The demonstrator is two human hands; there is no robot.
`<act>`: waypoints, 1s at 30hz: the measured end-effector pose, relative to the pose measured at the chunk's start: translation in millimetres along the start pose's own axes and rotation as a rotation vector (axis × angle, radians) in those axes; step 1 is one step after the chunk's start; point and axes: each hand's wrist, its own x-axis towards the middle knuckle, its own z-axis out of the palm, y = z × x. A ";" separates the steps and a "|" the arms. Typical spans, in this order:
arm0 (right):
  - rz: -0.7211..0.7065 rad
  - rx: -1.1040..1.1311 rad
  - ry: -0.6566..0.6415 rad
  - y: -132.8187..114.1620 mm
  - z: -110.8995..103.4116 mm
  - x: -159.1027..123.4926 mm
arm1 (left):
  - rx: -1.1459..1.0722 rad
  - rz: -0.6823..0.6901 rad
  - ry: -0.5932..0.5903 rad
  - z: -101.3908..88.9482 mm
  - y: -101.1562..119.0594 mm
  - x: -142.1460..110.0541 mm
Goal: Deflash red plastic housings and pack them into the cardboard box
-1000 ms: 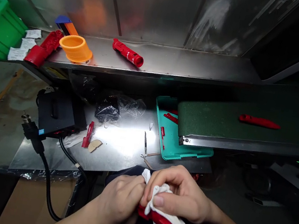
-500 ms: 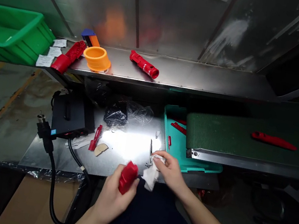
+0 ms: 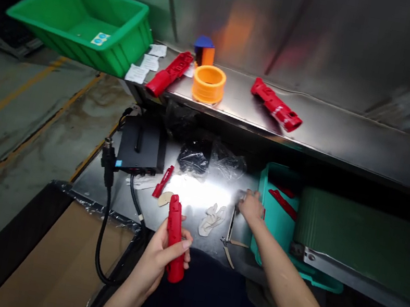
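The left hand [image 3: 153, 255] is closing around a red moulded plastic handle [image 3: 174, 238], fingers curling about its lower shaft and thumb lying along the side, holding it nearly upright. The right hand [image 3: 251, 208] is reaching out at about 1 o'clock, its fingers loosely together and bent down at the steel worktop [image 3: 192, 225]. It is pinching nothing that can be seen, and whether the fingertips are touching the steel is hard to tell. Just below those fingers, a slim steel blade [image 3: 230, 227] is lying on the worktop near its edge, with a tan-handled tool [image 3: 230, 245] beside its lower end.

The red handle is looking stiff and fairly light, and its glossy surface may be a little slippery. The mid-shaft seems the surest place to grip, clear of the wider end. A crumpled white cloth [image 3: 211, 219] is lying between the hands, at about 12 o'clock from the left hand. Farther out, a teal tray [image 3: 260, 205] is sitting at about 2 o'clock, partly beneath a green belt conveyor [image 3: 356, 238].

The worktop's near edge is running just in front of the hands, so a dropped part could go over it. Open steel is remaining around the cloth, while a black power unit [image 3: 140, 147] and black cable [image 3: 103, 220] are taking up the space at about 11 o'clock. Above, a steel shelf [image 3: 352, 148] is carrying more red parts.
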 end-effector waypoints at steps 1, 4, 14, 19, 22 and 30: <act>0.021 -0.027 -0.015 -1.0 0.0 5.8 | -0.014 0.000 -0.010 -2.5 2.5 0.4; 0.046 -0.059 -0.071 -3.1 2.3 12.0 | -0.026 0.044 -0.006 -9.3 5.8 1.2; -0.183 0.474 -0.159 -34.4 -21.3 -49.6 | -0.161 0.129 -0.174 -9.6 -2.5 -0.9; -0.430 0.910 -0.146 -47.6 -90.4 -143.7 | -0.027 0.011 -0.283 13.8 -2.8 -7.3; -0.683 1.132 -0.039 -46.3 -128.5 -194.2 | 0.141 -0.066 -0.340 33.0 -3.1 -12.2; -0.946 0.788 0.344 -20.8 -150.3 -229.5 | 0.411 -0.132 -0.430 72.8 -4.5 -23.2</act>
